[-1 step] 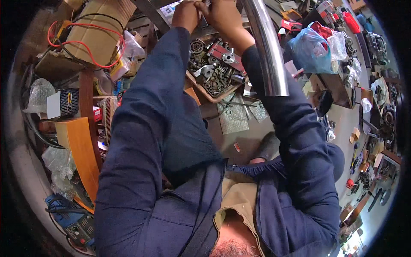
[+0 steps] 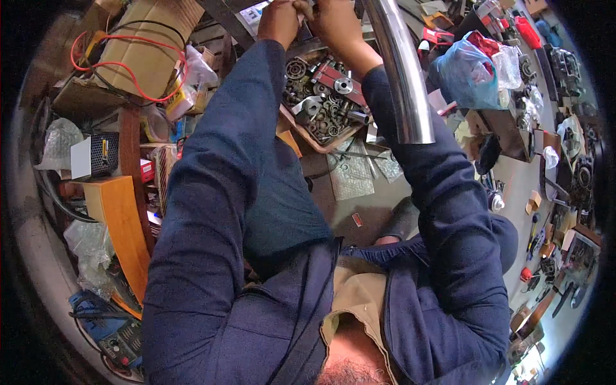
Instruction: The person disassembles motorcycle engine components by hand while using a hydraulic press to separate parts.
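Note:
My left hand (image 2: 279,24) and my right hand (image 2: 335,27) are close together at the top edge, where the picture cuts off part of both. Their fingers look curled inward, and whatever they hold is hidden. Dark metal bars (image 2: 228,19) run beside my left hand. Just right of my right hand, a shiny metal tube (image 2: 405,83) slants down in front of my right sleeve. Below the hands, between my forearms, is a tray (image 2: 312,138) filled with metal parts such as bearings and rings. A red metal piece (image 2: 337,81) lies among them.
At left are a cardboard box (image 2: 138,54) with a red cable (image 2: 122,63), and an orange wooden board (image 2: 122,234). Bubble wrap (image 2: 351,176) lies on the floor below the tray. A blue plastic bag (image 2: 465,74) and scattered machine parts (image 2: 581,173) fill the right side.
My hands have shifted very slightly upward at the top edge, and the surroundings have moved a little in the picture.

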Motion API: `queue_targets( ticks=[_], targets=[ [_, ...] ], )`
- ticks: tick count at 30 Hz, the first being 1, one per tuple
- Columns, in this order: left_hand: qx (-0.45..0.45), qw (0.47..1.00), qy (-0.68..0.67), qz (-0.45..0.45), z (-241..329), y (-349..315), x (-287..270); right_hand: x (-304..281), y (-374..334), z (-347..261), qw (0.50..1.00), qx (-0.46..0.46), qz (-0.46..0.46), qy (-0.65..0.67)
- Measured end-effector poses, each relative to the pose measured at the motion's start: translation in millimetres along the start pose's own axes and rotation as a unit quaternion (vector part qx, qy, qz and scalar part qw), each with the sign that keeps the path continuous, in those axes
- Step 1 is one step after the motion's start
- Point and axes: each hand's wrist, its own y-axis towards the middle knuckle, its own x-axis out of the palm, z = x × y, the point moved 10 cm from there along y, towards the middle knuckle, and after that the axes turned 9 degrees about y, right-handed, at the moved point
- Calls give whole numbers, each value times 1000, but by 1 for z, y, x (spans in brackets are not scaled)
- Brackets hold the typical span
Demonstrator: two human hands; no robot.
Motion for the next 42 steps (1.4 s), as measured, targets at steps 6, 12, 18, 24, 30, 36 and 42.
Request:
queue_targets(
  ticks=[6, 12, 18, 24, 30, 36, 42],
  targets=[
    [-83, 996, 33, 3, -21, -2, 4, 5, -6, 15, 999, 18, -24, 23],
    [-3, 1000, 25, -18, -12, 2, 15, -13, -41, 75, 997, 24, -69, 31],
    [24, 993, 109, -48, 3, 3, 13, 21, -137, 142, 956, -9, -288, -60],
    [41, 968, 230, -90, -18, -1, 25, 75, -233, 206, 836, 90, -471, -267],
    [101, 989, -52, -94, 41, -9, -9, 45, -222, 197, 914, 90, -333, -214],
    [-214, 908, -269, -238, 27, -23, 1, 57, -317, 197, 662, 151, -682, -270],
    [71, 985, 93, -128, 19, -4, 1, 51, -338, 192, 806, 58, -478, -343]
  ],
)
